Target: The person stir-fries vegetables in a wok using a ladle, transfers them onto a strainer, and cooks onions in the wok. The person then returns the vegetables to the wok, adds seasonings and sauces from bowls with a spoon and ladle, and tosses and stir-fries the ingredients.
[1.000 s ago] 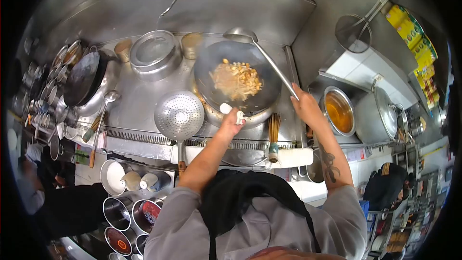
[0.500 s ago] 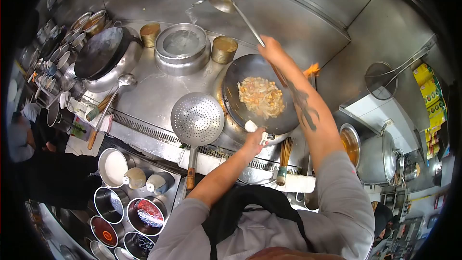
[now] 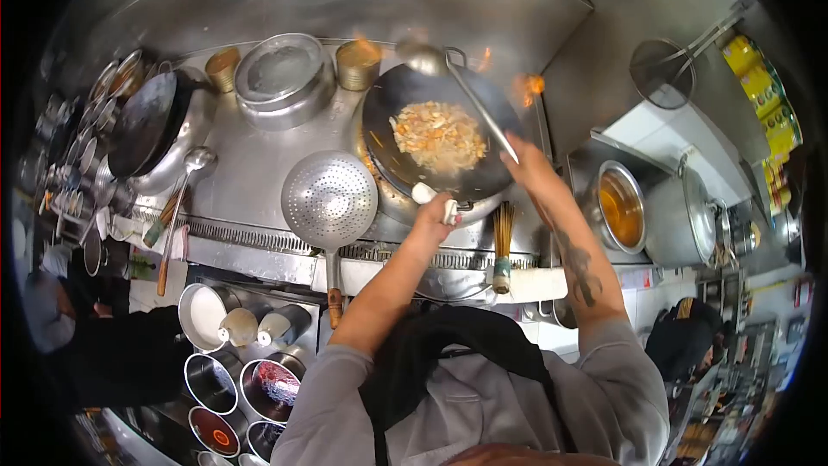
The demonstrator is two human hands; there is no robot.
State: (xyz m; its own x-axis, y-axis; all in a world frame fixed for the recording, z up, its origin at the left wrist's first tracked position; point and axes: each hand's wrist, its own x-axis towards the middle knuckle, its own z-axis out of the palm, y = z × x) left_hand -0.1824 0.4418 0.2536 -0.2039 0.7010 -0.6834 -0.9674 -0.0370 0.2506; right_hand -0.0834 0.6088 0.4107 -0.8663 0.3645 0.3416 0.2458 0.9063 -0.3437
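A dark wok (image 3: 496, 168) sits on the burner, holding chopped, pale and orange food (image 3: 438, 136). At its near rim, my left hand (image 3: 434, 214) is closed round a folded white cloth (image 3: 437, 200) against the wok's handle. My right hand (image 3: 528, 166) grips the long metal handle of a ladle (image 3: 423, 58), whose bowl is over the wok's far rim. Orange flames (image 3: 530, 86) show behind and to the right of the wok. To its left lies a perforated strainer (image 3: 329, 198), touched by neither hand.
A lidded pot (image 3: 283, 78) and two tins (image 3: 358, 66) stand behind. A bamboo brush (image 3: 502, 250) lies near the front edge. At right is a bowl of amber liquid (image 3: 621, 207); at lower left are sauce containers (image 3: 214, 430). Other people (image 3: 686, 341) are at both sides.
My right hand and the ladle have come back from the upper left beyond the wok to its right side. Flames have flared up behind the wok. The camera view has shifted.
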